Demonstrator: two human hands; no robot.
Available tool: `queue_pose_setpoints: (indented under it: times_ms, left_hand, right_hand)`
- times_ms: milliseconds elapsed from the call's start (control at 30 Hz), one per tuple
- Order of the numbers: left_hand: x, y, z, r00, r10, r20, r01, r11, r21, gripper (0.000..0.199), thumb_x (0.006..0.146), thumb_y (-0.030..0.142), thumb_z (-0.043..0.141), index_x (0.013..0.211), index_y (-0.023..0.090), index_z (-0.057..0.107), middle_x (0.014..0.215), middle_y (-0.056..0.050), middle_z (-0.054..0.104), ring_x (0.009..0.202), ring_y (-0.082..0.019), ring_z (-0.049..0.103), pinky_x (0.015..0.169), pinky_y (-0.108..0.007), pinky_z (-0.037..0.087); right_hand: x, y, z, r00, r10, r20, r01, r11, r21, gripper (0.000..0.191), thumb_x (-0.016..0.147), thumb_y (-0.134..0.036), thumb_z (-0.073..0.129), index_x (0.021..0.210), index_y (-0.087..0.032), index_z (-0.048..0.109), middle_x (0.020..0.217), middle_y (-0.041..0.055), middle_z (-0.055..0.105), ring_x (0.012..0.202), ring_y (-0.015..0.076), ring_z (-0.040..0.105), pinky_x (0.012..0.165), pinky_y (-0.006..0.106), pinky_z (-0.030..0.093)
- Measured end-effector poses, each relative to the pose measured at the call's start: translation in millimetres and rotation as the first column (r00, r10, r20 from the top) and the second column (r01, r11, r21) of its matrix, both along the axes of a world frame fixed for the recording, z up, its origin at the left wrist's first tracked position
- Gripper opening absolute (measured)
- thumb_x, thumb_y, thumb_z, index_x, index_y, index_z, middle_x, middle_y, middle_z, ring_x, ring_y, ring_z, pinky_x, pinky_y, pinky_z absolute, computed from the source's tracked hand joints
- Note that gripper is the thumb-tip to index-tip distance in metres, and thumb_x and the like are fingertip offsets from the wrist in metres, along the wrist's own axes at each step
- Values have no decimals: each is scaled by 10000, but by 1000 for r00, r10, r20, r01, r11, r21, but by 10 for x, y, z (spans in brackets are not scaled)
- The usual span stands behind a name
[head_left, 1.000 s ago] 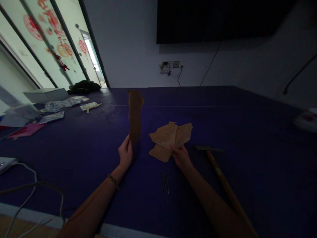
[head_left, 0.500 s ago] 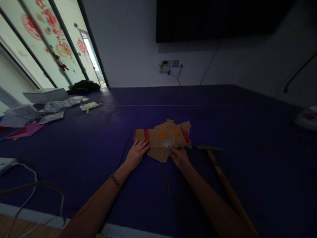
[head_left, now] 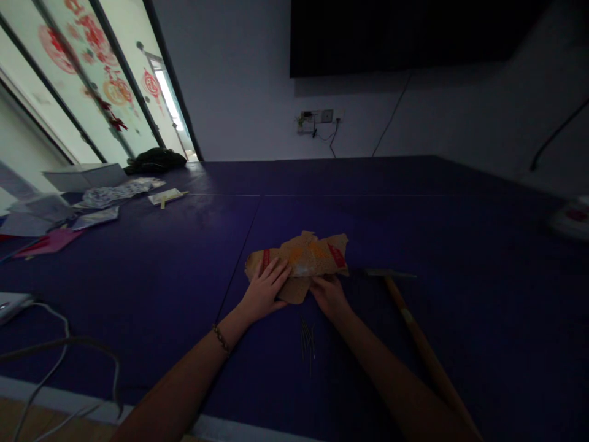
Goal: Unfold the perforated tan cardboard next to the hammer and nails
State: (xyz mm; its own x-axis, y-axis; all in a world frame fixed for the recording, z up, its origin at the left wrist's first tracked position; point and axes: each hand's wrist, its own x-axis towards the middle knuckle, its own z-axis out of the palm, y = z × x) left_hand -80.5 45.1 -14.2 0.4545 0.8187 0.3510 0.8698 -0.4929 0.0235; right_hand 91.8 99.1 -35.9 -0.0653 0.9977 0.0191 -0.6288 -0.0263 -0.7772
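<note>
A torn, folded piece of brown cardboard (head_left: 315, 261), with red bands, orange print and many small holes, lies on the purple table (head_left: 184, 264). My left hand (head_left: 265, 288) rests on its left part, palm down with the fingers extended. My right hand (head_left: 330, 294) is at its near edge, fingers bent and fingertips hidden under the cardboard. Several thin nails (head_left: 307, 341) lie between my forearms. A hammer (head_left: 416, 331) with a wooden handle lies right of my right hand, its head near the cardboard.
At the left are papers (head_left: 113, 193), a pink sheet (head_left: 50, 241), a white box (head_left: 85, 178) and a white device (head_left: 13, 304) with cables. A dark bundle (head_left: 156, 159) sits at the back left. A black screen (head_left: 405, 37) hangs on the wall.
My left hand has moved right, further onto the cardboard. The cardboard has shifted slightly left and tilted, and my right hand has moved a little left with it.
</note>
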Motion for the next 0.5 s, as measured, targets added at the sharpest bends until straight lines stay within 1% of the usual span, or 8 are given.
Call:
queue_pose_setpoints:
  times_ms: [100,167,233,300,367,500]
  left_hand:
    - [-13,28,-56,999,47,11,-47,999,-17,620,742,148,471,1328,151,269,1343,-131,385,1277,-230,259,1034,-457,181]
    - [-52,47,-86,994,102,50,-103,995,6,601,736,59,398,1316,187,305,1318,-106,426,1268,-227,278,1023,-478,191]
    - [-101,62,-103,974,191,125,-197,979,42,605,730,31,364,1304,219,335,1306,-87,445,1268,-253,269,1004,-524,193]
    - [-142,71,-110,946,253,202,-270,961,63,598,730,31,357,1294,230,358,1300,-87,451,1261,-273,273,983,-537,223]
    - [-168,75,-108,935,261,239,-286,955,77,585,732,34,356,1281,232,384,1289,-91,462,1241,-272,308,973,-520,256]
    - [-194,96,-98,947,223,230,-260,955,144,567,740,34,352,1269,232,402,1269,-89,484,1212,-247,363,977,-493,270]
  right_hand:
    - [-9,-26,28,996,74,-41,-76,995,-57,199,566,-126,638,743,-211,606,756,-4,684,723,176,640,630,335,524]
    - [1,-19,37,995,73,-70,-79,993,-85,195,575,-134,632,756,-204,611,781,3,687,748,182,639,658,357,526]
    - [20,1,41,995,38,-95,-48,993,-105,236,561,-118,628,778,-209,611,813,-5,687,776,178,637,685,357,526]
    - [41,22,43,994,-13,-112,-1,993,-122,283,548,-103,624,804,-222,603,831,-21,684,793,170,634,694,348,527]
    - [61,36,49,991,-60,-119,43,990,-137,303,546,-102,621,819,-231,592,836,-30,680,793,168,633,683,349,531]
    - [89,53,88,981,-160,-106,143,978,-153,285,550,-115,617,806,-232,578,821,-38,673,771,157,630,655,330,536]
